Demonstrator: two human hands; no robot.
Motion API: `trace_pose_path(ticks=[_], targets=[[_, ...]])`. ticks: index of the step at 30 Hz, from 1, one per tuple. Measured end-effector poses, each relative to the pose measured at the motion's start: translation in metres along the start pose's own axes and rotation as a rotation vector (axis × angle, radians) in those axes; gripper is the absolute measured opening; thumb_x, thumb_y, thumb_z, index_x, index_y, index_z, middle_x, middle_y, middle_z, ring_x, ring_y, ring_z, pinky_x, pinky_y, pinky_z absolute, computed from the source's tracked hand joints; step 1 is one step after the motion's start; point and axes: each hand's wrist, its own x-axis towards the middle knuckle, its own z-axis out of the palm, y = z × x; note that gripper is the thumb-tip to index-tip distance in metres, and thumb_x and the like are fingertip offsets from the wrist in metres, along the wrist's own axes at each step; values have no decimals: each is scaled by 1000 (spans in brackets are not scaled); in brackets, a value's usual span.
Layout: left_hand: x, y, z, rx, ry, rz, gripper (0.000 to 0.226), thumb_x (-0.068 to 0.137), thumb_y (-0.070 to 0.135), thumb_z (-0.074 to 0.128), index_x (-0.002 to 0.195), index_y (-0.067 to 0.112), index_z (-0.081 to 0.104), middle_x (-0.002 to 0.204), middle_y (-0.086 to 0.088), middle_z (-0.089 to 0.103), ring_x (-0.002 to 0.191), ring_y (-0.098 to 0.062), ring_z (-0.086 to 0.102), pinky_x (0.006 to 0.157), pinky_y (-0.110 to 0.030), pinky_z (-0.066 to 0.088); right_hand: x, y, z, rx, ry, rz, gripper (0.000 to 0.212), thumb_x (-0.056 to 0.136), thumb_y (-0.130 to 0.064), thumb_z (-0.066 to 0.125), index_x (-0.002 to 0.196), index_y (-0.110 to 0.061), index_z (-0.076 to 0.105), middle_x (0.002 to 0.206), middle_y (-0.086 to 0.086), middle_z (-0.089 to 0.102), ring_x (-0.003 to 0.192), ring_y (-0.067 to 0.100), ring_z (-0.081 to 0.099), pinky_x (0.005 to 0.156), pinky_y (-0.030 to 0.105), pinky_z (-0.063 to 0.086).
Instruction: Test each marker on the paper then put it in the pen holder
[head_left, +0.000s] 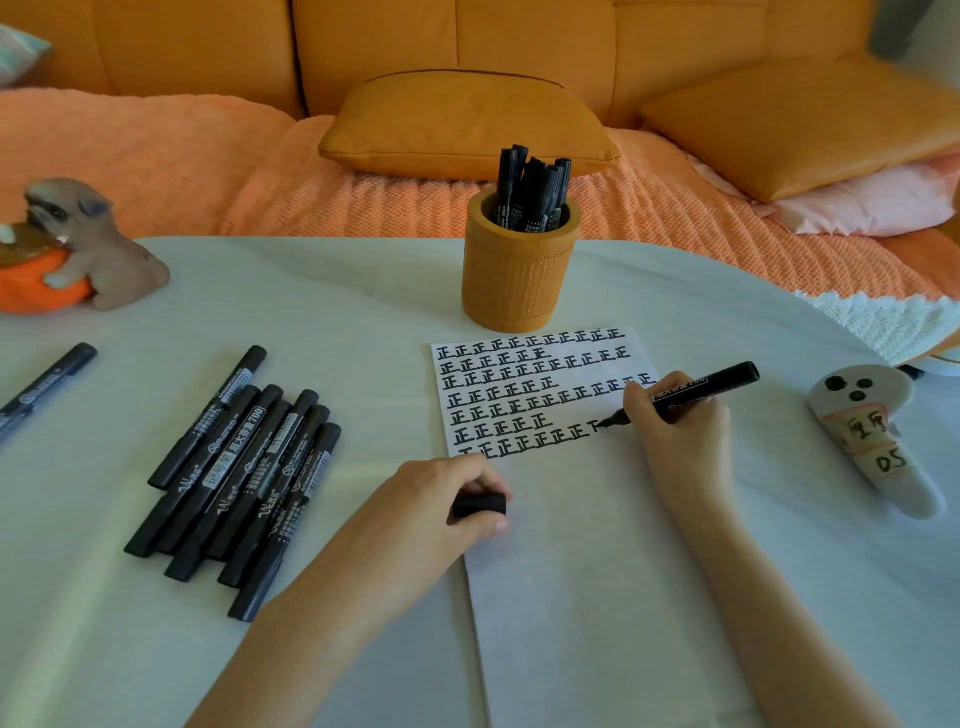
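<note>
The left hand (457, 499) curls round a black cap (479, 505), seemingly pinching it. Just beyond, to its right, the right hand (675, 436) grips the marker (717, 382). Its tip touches the paper (571, 597) and its long axis rises rightward. Farther, ahead-left of that hand, the pen holder (514, 280) holds several markers (532, 192).

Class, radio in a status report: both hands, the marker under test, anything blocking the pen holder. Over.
Right hand writing with uncapped marker on paper. Left hand holds cap. Nothing between paper and pen holder.
</note>
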Motion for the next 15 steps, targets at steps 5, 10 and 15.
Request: trace_pose_path(ticks=[5,10,15], targets=[[0,0,0,9,-1,-1,12,83,29,67,92,37,63,90,22,66,86,8,60,82,-19,49,-1,-2,0,30,-4,17,24,89,-13,60,69,-5,49,38,-16,39,39,4,33,39,13,24],[0,1,0,10,-3,-3,13,83,29,67,93,37,63,92,22,66,87,9,60,83,-18,49,-3,-5,-1,31,-35,23,26,89,-16,61,68,-5,52,35,-16,39,38,5,30,37,13,21],[0,0,0,-4,-4,-8,13,83,30,68,91,38,63,90,23,66,86,9,60,84,-20,50,-3,-5,0,10,-52,14,28,90,-17,62,70,2,54,35,-16,40,38,5,31,37,13,21]])
